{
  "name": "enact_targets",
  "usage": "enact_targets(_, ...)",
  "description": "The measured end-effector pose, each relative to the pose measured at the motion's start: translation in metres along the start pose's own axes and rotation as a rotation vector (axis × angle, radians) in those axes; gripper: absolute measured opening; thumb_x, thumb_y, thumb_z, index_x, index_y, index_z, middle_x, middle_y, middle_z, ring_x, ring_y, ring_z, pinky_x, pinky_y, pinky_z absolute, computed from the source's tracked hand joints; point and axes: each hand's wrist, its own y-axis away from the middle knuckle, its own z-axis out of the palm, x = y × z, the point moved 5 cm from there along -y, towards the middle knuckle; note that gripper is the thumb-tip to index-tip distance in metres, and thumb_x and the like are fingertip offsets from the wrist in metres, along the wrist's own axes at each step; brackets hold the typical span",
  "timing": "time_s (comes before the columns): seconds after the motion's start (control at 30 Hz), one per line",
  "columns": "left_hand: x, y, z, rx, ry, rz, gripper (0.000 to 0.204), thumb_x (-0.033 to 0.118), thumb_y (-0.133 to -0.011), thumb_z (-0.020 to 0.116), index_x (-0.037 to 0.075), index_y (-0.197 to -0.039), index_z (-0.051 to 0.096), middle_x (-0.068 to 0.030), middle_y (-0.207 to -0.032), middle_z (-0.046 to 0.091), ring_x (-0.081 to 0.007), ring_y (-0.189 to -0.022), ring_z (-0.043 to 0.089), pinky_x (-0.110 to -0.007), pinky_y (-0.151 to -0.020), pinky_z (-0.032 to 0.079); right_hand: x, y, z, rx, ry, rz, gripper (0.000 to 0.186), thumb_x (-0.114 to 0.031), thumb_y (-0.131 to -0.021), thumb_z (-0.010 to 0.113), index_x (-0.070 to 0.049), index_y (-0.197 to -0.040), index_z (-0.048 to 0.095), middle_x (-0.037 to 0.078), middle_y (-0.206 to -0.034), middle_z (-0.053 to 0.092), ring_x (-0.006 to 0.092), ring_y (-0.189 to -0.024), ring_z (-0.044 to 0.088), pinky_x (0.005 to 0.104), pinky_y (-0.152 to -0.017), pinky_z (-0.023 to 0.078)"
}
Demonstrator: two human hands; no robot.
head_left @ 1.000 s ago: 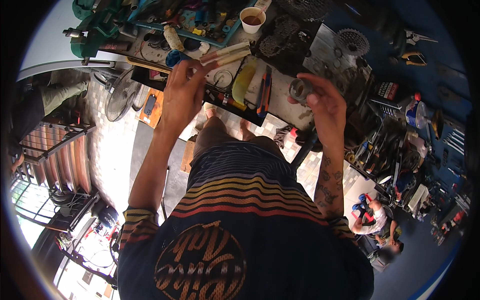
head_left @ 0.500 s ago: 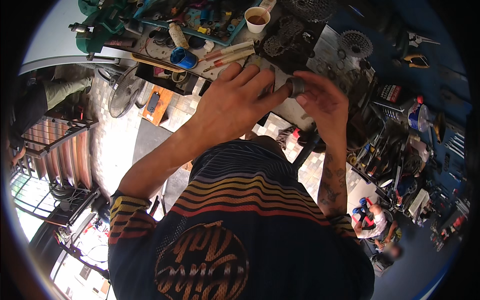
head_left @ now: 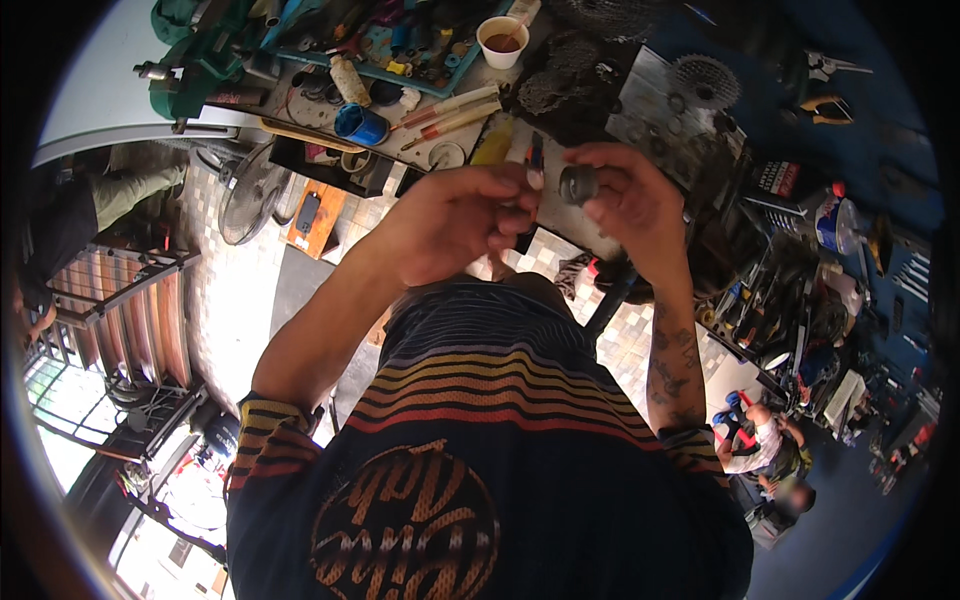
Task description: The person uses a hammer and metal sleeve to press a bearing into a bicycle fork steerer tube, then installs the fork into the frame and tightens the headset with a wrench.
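Observation:
Pinched in my left hand is a slim, pen-like tool with dark, orange and blue parts; its exact kind is unclear. My right hand grips a short, hollow dark grey metal cylinder between thumb and fingers, with one open end facing the left hand. A small gap separates the tool from the cylinder. Both hands are above the near edge of the workbench. Just beyond the left hand are a yellow object and a round, pale lid-like thing.
On the bench lie brushes, a blue cup, a white cup of brown liquid, a teal tray, chain and a cassette. A green vise and fan stand left. Another person sits lower right.
My left hand has drawn back from the cylinder and turned, bringing the slim tool into clear view. The right hand still holds the cylinder, slightly lower and to the left.

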Motion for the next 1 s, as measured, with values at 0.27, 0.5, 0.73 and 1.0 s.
enact_targets(0.27, 0.051, 0.013, 0.037, 0.03, -1.445, 0.927, 0.049, 0.0, -0.08, 0.071, 0.02, -0.125, 0.073, -0.0042, -0.104, 0.058, -0.019, -0.081, 0.061, -0.035, -0.068, 0.052, 0.013, -0.001, -0.013, 0.024, -0.247, 0.423, 0.045, -0.033, -0.11, 0.047, 0.007, -0.121, 0.063, 0.017, -0.085, 0.07, 0.0221, -0.066, 0.068, 0.0358, -0.06, 0.058)
enact_targets(0.5, 0.047, 0.005, 0.047, -0.009, -1.954, 1.251, 0.053, 0.013, -0.075, 0.072, 0.023, -0.128, 0.071, -0.002, -0.106, 0.057, -0.0212, -0.088, 0.061, -0.036, -0.074, 0.049, 0.007, -0.002, -0.006, 0.02, -0.237, 0.56, 0.045, -0.036, -0.11, 0.051, 0.006, -0.117, 0.065, 0.015, -0.08, 0.069, 0.0198, -0.058, 0.065, 0.0337, -0.054, 0.057)
enact_targets(0.73, 0.027, -0.001, 0.035, -0.037, -1.629, 0.853, 0.065, 0.017, -0.072, 0.077, 0.025, -0.136, 0.067, -0.0009, -0.107, 0.057, -0.0187, -0.094, 0.06, -0.036, -0.08, 0.046, 0.012, -0.005, -0.012, 0.079, -0.151, 0.542, 0.043, -0.036, -0.107, 0.058, 0.005, -0.112, 0.069, 0.013, -0.077, 0.07, 0.0176, -0.056, 0.066, 0.0327, -0.054, 0.058)
enact_targets(1.0, 0.023, 0.006, 0.042, 0.163, -2.098, 1.12, 0.071, 0.014, -0.073, 0.081, 0.024, -0.14, 0.064, -0.0005, -0.105, 0.056, -0.0195, -0.092, 0.059, -0.036, -0.081, 0.043, 0.017, -0.003, -0.016, 0.068, -0.171, 0.557, 0.041, -0.034, -0.108, 0.058, 0.004, -0.115, 0.07, 0.012, -0.086, 0.072, 0.0174, -0.062, 0.07, 0.0323, -0.055, 0.059)
